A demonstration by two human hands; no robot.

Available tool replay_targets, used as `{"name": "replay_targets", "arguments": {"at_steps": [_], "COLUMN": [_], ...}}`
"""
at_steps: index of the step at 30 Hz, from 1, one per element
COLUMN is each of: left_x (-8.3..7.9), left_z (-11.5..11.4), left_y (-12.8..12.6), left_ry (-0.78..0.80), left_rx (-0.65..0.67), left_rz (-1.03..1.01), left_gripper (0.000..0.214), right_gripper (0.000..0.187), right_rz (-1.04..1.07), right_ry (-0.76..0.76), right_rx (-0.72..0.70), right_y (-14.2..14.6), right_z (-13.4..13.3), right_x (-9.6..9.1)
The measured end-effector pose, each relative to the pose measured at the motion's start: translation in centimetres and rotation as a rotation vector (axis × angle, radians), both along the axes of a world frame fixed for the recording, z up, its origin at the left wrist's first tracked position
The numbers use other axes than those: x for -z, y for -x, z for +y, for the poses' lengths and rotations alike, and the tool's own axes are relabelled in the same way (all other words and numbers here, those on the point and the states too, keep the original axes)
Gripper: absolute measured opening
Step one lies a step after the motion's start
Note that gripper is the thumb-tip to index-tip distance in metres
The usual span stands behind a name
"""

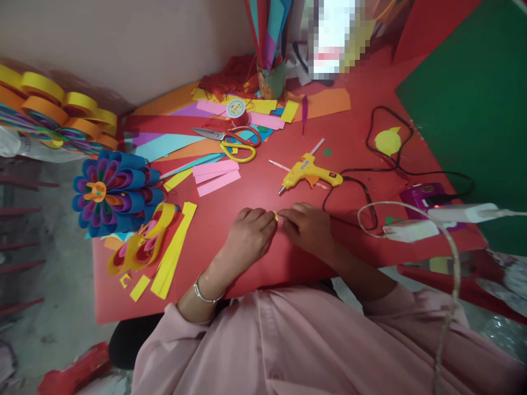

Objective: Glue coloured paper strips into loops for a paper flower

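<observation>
My left hand (253, 233), with a bracelet at the wrist, is closed near the table's front edge. A tiny yellow paper piece (276, 217) shows at its fingertips. My right hand (309, 229) faces it, fingers pinched together a little to the right. A trace of pink shows between the hands, but what the right fingers hold is hidden. Just beyond them a yellow hot glue gun (308, 173) lies on its side, nozzle pointing left. Pink paper strips (216, 176) and long yellow paper strips (175, 252) lie to the left.
Scissors (236, 142) and a thread spool (237, 111) lie behind among coloured paper. A blue paper flower (117, 192) and yellow paper loops (144, 241) sit left. Black cable (373, 206), a purple power box (424, 200) and a white cord (455, 263) occupy the right.
</observation>
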State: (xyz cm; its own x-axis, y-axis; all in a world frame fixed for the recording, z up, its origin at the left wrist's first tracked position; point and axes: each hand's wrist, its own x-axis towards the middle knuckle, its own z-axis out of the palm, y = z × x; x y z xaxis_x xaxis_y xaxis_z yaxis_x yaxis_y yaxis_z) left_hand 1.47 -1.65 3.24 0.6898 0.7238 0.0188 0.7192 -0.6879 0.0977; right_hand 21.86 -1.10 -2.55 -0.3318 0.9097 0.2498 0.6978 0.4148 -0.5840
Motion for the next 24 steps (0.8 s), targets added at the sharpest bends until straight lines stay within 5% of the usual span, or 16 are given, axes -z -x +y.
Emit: {"name": "replay_targets", "arguments": {"at_steps": [5, 12, 24], "left_x": [0.15, 0.57, 0.47], "left_z": [0.04, 0.01, 0.07], "left_y": [0.0, 0.07, 0.03], "left_ry": [-0.013, -0.043, -0.053], "left_rx": [0.008, 0.012, 0.016], "left_rz": [-0.006, -0.016, -0.035], "left_gripper": [0.02, 0.022, 0.021], "right_gripper": [0.023, 0.021, 0.025], "right_rz": [0.051, 0.153, -0.004], "right_ry": [-0.022, -0.022, 0.01], "right_rx": [0.065, -0.018, -0.076], "right_y": [0.1, -0.04, 0.03], "right_z": [0.04, -0.08, -0.09], "right_x": [-0.08, -0.02, 0.0]}}
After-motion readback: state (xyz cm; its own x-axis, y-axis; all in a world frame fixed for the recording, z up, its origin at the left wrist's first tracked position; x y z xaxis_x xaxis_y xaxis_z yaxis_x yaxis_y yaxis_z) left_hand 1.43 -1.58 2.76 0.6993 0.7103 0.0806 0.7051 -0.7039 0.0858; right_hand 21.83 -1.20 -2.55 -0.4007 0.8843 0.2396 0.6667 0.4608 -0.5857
